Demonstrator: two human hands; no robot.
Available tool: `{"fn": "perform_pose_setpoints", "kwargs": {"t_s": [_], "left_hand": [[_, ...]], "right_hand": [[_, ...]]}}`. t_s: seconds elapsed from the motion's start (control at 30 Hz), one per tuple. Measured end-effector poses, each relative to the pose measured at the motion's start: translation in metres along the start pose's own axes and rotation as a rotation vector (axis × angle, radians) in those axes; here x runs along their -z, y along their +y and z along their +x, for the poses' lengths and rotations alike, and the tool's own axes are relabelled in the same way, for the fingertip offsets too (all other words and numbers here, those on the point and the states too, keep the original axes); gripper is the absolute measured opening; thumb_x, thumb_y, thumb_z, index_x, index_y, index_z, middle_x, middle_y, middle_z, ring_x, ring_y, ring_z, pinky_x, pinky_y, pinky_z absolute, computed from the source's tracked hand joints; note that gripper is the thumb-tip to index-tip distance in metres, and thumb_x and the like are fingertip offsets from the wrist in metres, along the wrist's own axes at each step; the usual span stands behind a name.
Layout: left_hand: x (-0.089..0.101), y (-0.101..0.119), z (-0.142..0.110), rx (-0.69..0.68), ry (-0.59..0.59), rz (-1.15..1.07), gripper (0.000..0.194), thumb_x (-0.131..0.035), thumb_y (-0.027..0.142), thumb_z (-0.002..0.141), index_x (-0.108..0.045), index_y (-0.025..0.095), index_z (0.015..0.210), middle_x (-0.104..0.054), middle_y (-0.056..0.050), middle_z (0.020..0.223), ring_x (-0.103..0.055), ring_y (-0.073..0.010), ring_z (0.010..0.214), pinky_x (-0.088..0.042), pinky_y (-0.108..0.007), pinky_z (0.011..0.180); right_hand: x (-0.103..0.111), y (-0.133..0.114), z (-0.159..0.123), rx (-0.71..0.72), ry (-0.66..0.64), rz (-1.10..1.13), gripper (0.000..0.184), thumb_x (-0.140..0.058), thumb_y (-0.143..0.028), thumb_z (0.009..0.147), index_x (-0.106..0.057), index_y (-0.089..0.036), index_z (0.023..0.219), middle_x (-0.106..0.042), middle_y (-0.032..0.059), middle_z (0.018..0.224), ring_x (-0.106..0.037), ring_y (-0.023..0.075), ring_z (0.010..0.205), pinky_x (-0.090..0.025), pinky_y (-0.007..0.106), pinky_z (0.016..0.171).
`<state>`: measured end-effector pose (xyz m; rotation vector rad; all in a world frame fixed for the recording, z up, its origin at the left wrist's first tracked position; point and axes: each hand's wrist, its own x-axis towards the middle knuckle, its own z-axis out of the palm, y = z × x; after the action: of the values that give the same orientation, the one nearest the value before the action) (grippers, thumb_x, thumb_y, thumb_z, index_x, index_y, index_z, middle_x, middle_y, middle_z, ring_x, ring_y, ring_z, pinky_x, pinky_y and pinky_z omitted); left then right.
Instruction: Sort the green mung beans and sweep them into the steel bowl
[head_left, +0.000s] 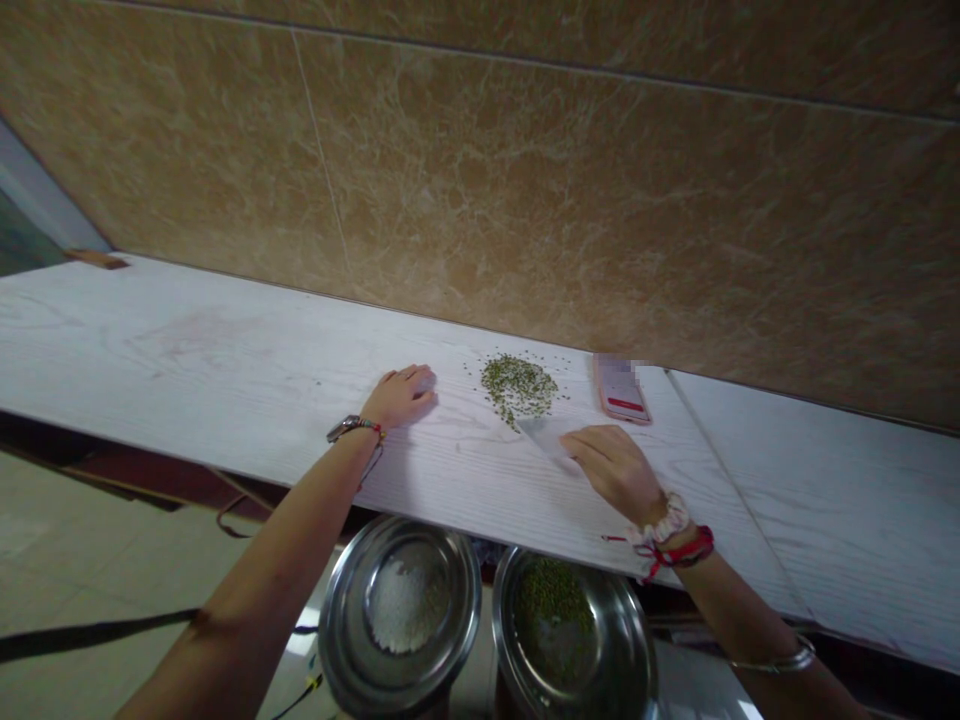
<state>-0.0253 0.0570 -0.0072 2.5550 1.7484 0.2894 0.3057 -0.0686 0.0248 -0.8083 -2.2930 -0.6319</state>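
Note:
A small heap of green beans (519, 384) lies on the white wooden shelf (225, 350) against the tiled wall. My left hand (400, 396) rests flat on the shelf to the left of the heap, fingers stretched out. My right hand (615, 468) lies just below and right of the heap, its fingers pressed on a small pale card (546, 437) whose edge points at the beans. Below the shelf stand two steel bowls: the left bowl (401, 610) holds white grains, the right bowl (576, 640) holds green beans.
A phone (621, 390) with a pink case lies on the shelf right of the heap, near the wall. A seam (720, 470) splits the shelf at right. A brown object (96, 259) sits at the far left end. Tiled floor (75, 560) lies lower left.

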Motion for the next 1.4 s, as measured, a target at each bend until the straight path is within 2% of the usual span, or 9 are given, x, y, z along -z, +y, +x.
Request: {"fn": "perform_pose_setpoints", "kwargs": {"t_s": [0.23,0.37,0.47,0.73,0.87,1.0,1.13,1.23,1.4], "left_hand": [[0.0,-0.001,0.0,-0.002,0.007,-0.014,0.044,-0.042,0.034,0.088,-0.052,0.025,0.13,-0.048,-0.003,0.143,-0.044,-0.021,0.131,-0.032,-0.035,0.109],[-0.001,-0.001,0.001,0.002,0.004,-0.011,0.045,-0.042,0.034,0.089,-0.052,0.023,0.131,-0.048,-0.004,0.143,-0.044,-0.022,0.131,-0.032,-0.036,0.109],[-0.002,-0.001,0.001,-0.005,0.003,-0.002,0.045,-0.041,0.034,0.089,-0.052,0.022,0.13,-0.049,-0.005,0.142,-0.044,-0.0226,0.131,-0.032,-0.036,0.109],[-0.001,0.0,0.0,-0.01,0.018,-0.008,0.042,-0.042,0.035,0.088,-0.053,0.022,0.127,-0.051,-0.005,0.14,-0.048,-0.023,0.127,-0.034,-0.037,0.107],[-0.001,0.0,0.0,-0.011,0.031,-0.012,0.042,-0.042,0.034,0.088,-0.053,0.022,0.127,-0.052,-0.005,0.139,-0.049,-0.0228,0.126,-0.035,-0.036,0.106],[-0.001,0.0,0.0,-0.004,0.033,-0.006,0.041,-0.042,0.033,0.088,-0.054,0.025,0.126,-0.053,-0.004,0.138,-0.05,-0.0226,0.124,-0.036,-0.036,0.106],[0.0,0.004,-0.001,-0.018,0.03,0.031,0.043,-0.04,0.033,0.088,-0.053,0.02,0.127,-0.052,-0.008,0.139,-0.049,-0.0244,0.126,-0.035,-0.038,0.107],[0.002,0.006,-0.004,-0.064,0.027,0.057,0.043,-0.038,0.03,0.089,-0.054,0.017,0.127,-0.054,-0.01,0.136,-0.052,-0.0233,0.123,-0.037,-0.035,0.105],[0.005,0.006,-0.011,-0.285,-0.048,0.02,0.042,-0.039,0.031,0.09,-0.053,0.022,0.128,-0.05,-0.006,0.141,-0.048,-0.0211,0.128,-0.034,-0.036,0.107]], "right_hand": [[0.02,-0.01,-0.01,-0.05,-0.011,0.049,0.024,-0.05,-0.011,0.089,-0.067,-0.022,0.102,-0.073,0.0035,0.085,-0.065,0.0152,0.079,-0.049,0.03,0.071],[0.016,-0.005,-0.011,-0.162,0.107,-0.014,0.024,-0.05,-0.01,0.088,-0.066,-0.023,0.101,-0.073,0.0027,0.085,-0.066,0.0162,0.08,-0.05,0.032,0.075],[0.011,0.001,-0.01,-0.21,0.142,-0.06,0.024,-0.048,-0.011,0.089,-0.066,-0.022,0.101,-0.073,0.0033,0.086,-0.066,0.0175,0.082,-0.051,0.033,0.077],[0.007,0.0,-0.01,-0.184,0.002,-0.104,0.023,-0.045,-0.015,0.092,-0.068,-0.02,0.092,-0.073,0.0043,0.082,-0.064,0.0169,0.078,-0.048,0.032,0.074],[0.018,-0.007,-0.018,-0.143,-0.003,-0.048,0.022,-0.048,-0.012,0.09,-0.068,-0.02,0.093,-0.073,0.004,0.082,-0.064,0.0165,0.077,-0.048,0.032,0.073],[0.028,-0.007,-0.026,-0.166,0.004,-0.037,0.025,-0.049,-0.011,0.089,-0.068,-0.023,0.101,-0.073,0.0026,0.085,-0.064,0.0165,0.081,-0.048,0.032,0.076],[0.025,0.0,-0.024,-0.226,0.03,-0.101,0.026,-0.047,-0.012,0.09,-0.068,-0.022,0.102,-0.074,0.004,0.087,-0.065,0.0177,0.082,-0.048,0.034,0.076],[0.016,0.004,-0.018,-0.215,0.029,-0.151,0.025,-0.044,-0.013,0.091,-0.068,-0.019,0.095,-0.073,0.0046,0.083,-0.064,0.0177,0.077,-0.047,0.033,0.075],[0.009,0.002,-0.018,-0.183,-0.012,-0.159,0.025,-0.043,-0.014,0.092,-0.068,-0.02,0.092,-0.073,0.0046,0.082,-0.063,0.0177,0.077,-0.046,0.034,0.075]]}}
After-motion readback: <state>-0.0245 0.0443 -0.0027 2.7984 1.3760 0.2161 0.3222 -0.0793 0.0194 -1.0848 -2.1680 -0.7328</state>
